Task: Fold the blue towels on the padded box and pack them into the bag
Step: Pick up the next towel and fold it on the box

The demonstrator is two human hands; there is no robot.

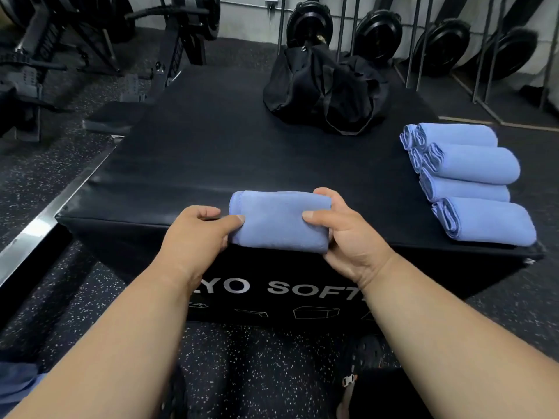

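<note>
A folded blue towel (279,220) is gripped at the near edge of the padded box (187,152), its ends pinched by the left hand (201,231) and right hand (341,234). The fingers beneath are hidden. Folded towels (465,182) are stacked at the right; the black bag (323,89) is slumped at the far side, its opening hard to make out.

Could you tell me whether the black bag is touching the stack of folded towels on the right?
Apart. The head view shows a strip of bare padded box top between the black bag and the nearest of the folded towels.
</note>
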